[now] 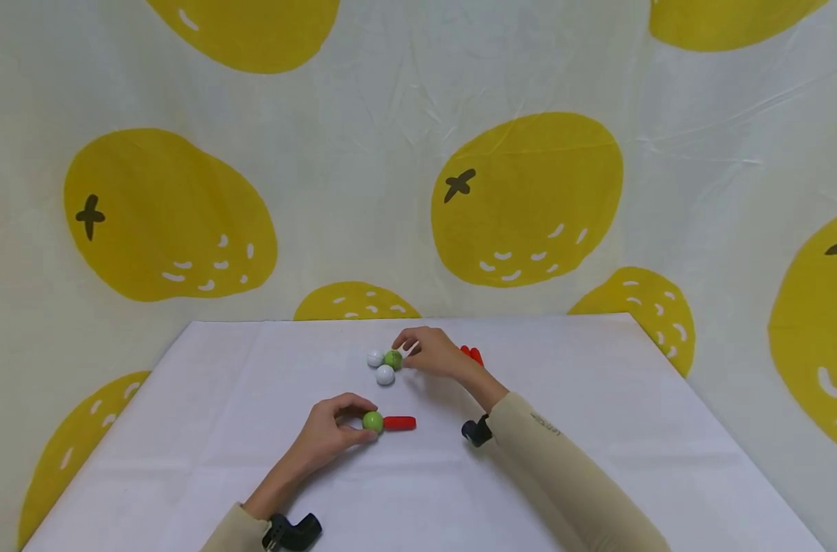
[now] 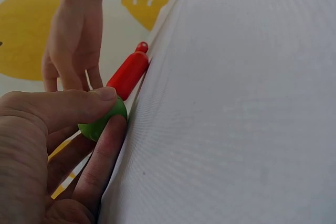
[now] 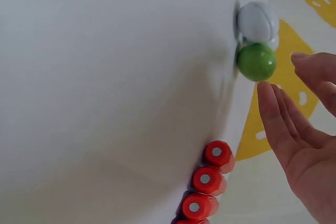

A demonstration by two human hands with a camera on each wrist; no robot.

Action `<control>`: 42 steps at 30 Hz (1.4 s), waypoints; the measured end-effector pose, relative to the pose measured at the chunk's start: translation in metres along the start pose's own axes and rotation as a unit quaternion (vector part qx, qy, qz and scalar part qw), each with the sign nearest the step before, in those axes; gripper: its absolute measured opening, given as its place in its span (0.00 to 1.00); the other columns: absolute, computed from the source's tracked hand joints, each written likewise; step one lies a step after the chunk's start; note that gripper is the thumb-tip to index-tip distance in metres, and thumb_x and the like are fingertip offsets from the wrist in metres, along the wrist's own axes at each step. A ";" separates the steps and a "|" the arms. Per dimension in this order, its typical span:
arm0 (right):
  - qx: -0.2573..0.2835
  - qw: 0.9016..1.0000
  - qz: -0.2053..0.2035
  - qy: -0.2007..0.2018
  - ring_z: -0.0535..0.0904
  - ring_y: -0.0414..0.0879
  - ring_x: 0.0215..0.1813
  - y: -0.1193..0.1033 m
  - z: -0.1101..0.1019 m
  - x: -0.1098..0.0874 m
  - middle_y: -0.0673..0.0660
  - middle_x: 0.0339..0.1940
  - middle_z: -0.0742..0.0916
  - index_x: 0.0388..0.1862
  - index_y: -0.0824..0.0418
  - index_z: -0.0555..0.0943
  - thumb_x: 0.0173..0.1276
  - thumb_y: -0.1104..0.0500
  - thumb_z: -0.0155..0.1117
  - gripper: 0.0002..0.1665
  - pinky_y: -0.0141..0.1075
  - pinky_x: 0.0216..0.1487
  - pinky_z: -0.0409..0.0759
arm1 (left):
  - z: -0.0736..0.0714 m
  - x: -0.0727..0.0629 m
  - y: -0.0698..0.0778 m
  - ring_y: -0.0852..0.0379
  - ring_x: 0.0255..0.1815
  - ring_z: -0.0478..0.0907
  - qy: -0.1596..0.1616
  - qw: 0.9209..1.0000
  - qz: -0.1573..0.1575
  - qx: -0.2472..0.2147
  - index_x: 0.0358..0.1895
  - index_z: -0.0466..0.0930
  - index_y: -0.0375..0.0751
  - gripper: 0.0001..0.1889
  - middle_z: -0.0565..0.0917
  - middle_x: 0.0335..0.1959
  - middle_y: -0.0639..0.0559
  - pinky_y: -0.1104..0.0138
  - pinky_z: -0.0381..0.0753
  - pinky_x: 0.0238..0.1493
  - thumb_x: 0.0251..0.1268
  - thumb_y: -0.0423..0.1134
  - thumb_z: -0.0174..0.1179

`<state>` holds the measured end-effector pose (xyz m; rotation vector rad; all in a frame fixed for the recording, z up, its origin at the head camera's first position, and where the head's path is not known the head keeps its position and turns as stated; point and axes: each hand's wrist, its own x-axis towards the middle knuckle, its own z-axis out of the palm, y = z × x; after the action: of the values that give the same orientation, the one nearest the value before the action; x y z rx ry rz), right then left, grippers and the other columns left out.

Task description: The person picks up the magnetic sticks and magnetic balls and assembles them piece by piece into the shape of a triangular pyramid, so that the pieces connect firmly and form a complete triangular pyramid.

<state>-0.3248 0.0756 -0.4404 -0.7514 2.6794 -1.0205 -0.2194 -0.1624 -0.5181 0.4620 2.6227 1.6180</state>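
Observation:
My left hand (image 1: 330,429) pinches a green ball (image 1: 373,422) between thumb and fingers, low over the white tabletop. One end of a red rod (image 1: 400,423) meets this ball; the rod points right and narrows to a small knob at its far end in the left wrist view. Farther back, my right hand (image 1: 434,354) reaches to a second green ball (image 3: 256,62), its thumb and fingers spread apart and the fingertips right at the ball's edge. Two white balls, one at the back (image 1: 375,358) and one nearer (image 1: 385,375), sit against that green ball.
Several red rods (image 3: 207,180) lie side by side right of the right hand, silver discs in their ends; the forearm partly hides them in the head view. A white cloth covers the table (image 1: 563,429). Behind it hangs a curtain (image 1: 363,176) printed with yellow fruit.

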 end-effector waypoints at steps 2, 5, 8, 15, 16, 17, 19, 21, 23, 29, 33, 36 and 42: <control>0.003 1.000 0.006 -0.001 0.87 0.51 0.52 0.002 0.001 0.006 0.58 0.53 0.89 0.53 0.57 0.86 0.70 0.64 0.67 0.14 0.41 0.56 0.86 | 0.000 0.000 0.000 0.62 0.48 0.83 0.000 1.000 0.001 -0.002 0.50 0.88 0.50 0.19 0.89 0.46 0.58 0.72 0.82 0.42 0.53 0.38 0.79; 0.012 1.000 0.019 -0.009 0.86 0.50 0.54 0.005 0.003 0.012 0.54 0.52 0.89 0.52 0.55 0.87 0.71 0.62 0.66 0.12 0.39 0.55 0.86 | 0.000 0.000 -0.001 0.63 0.48 0.83 -0.001 1.000 0.006 -0.005 0.50 0.88 0.49 0.19 0.89 0.46 0.57 0.72 0.82 0.42 0.53 0.39 0.79; 0.017 0.999 0.031 -0.011 0.84 0.49 0.54 0.008 0.005 0.016 0.52 0.52 0.89 0.50 0.53 0.88 0.72 0.58 0.68 0.10 0.38 0.53 0.85 | 0.001 0.001 -0.002 0.63 0.48 0.83 -0.002 1.000 0.017 -0.007 0.50 0.88 0.48 0.19 0.89 0.46 0.55 0.73 0.82 0.42 0.53 0.39 0.79; 0.020 0.999 0.027 0.008 0.83 0.47 0.50 0.015 0.011 0.023 0.52 0.48 0.90 0.43 0.55 0.84 0.69 0.57 0.72 0.07 0.38 0.51 0.84 | 0.003 0.002 -0.003 0.64 0.46 0.83 0.000 1.000 0.015 -0.010 0.49 0.88 0.49 0.19 0.89 0.45 0.55 0.73 0.82 0.40 0.53 0.39 0.79; 0.020 0.999 0.028 0.009 0.83 0.47 0.50 0.015 0.012 0.024 0.53 0.47 0.90 0.43 0.56 0.83 0.69 0.58 0.72 0.07 0.38 0.51 0.83 | 0.003 0.002 -0.003 0.65 0.46 0.83 0.000 1.000 0.012 -0.010 0.49 0.88 0.50 0.18 0.89 0.45 0.55 0.73 0.82 0.39 0.53 0.38 0.79; 0.021 0.999 0.030 0.009 0.83 0.48 0.50 0.015 0.013 0.024 0.53 0.47 0.89 0.43 0.56 0.83 0.69 0.59 0.72 0.07 0.39 0.52 0.83 | 0.003 0.002 -0.003 0.65 0.46 0.83 0.000 1.000 0.011 -0.010 0.49 0.88 0.50 0.19 0.89 0.45 0.56 0.72 0.82 0.39 0.52 0.38 0.80; 0.027 0.999 0.040 0.008 0.82 0.49 0.51 0.015 0.014 0.025 0.55 0.48 0.89 0.44 0.56 0.82 0.69 0.60 0.72 0.08 0.39 0.53 0.84 | 0.002 0.001 -0.002 0.64 0.46 0.83 0.001 1.000 0.009 -0.010 0.48 0.88 0.50 0.19 0.89 0.45 0.56 0.72 0.82 0.39 0.52 0.38 0.80; 0.034 0.998 0.047 0.005 0.82 0.50 0.52 0.013 0.015 0.025 0.57 0.50 0.88 0.48 0.57 0.82 0.70 0.60 0.71 0.10 0.40 0.54 0.84 | 0.001 0.001 -0.001 0.64 0.46 0.83 0.003 1.000 0.008 -0.007 0.48 0.88 0.51 0.19 0.89 0.45 0.57 0.72 0.82 0.40 0.52 0.38 0.80; 0.040 0.998 0.054 0.003 0.82 0.51 0.53 0.011 0.015 0.024 0.58 0.52 0.88 0.51 0.57 0.81 0.70 0.61 0.70 0.12 0.41 0.53 0.85 | 0.001 0.001 -0.001 0.64 0.46 0.83 0.004 1.000 0.010 -0.004 0.49 0.88 0.51 0.19 0.89 0.45 0.57 0.73 0.82 0.41 0.52 0.39 0.80; 0.032 0.998 0.059 0.017 0.83 0.50 0.51 0.010 0.012 0.023 0.59 0.51 0.88 0.52 0.59 0.82 0.69 0.63 0.70 0.13 0.40 0.52 0.85 | 0.001 0.001 -0.004 0.64 0.47 0.83 0.002 1.000 0.017 0.000 0.49 0.88 0.49 0.19 0.89 0.46 0.55 0.73 0.81 0.41 0.52 0.39 0.80; 0.040 0.997 0.057 0.025 0.83 0.51 0.50 0.007 0.006 0.017 0.60 0.50 0.88 0.54 0.62 0.82 0.69 0.63 0.69 0.15 0.41 0.53 0.85 | 0.002 0.001 -0.004 0.64 0.46 0.83 0.003 1.000 0.011 0.002 0.48 0.88 0.51 0.19 0.89 0.45 0.57 0.73 0.81 0.42 0.51 0.39 0.80; 0.041 0.998 0.051 0.025 0.84 0.50 0.51 0.005 0.002 0.011 0.59 0.50 0.89 0.57 0.62 0.83 0.70 0.61 0.69 0.17 0.41 0.55 0.85 | 0.002 0.002 -0.004 0.64 0.47 0.83 0.003 1.000 0.007 0.004 0.48 0.88 0.53 0.19 0.89 0.45 0.59 0.73 0.81 0.42 0.52 0.39 0.80; 0.044 0.998 0.034 0.029 0.85 0.49 0.49 0.004 -0.002 -0.003 0.56 0.51 0.90 0.57 0.61 0.86 0.70 0.62 0.68 0.17 0.39 0.54 0.85 | 0.003 0.001 -0.004 0.64 0.47 0.83 0.005 1.000 0.011 0.003 0.49 0.88 0.53 0.19 0.89 0.45 0.59 0.72 0.82 0.40 0.52 0.40 0.80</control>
<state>-0.3247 0.0805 -0.4413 -0.6187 2.6664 -1.1522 -0.2207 -0.1616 -0.5225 0.4872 2.6388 1.6238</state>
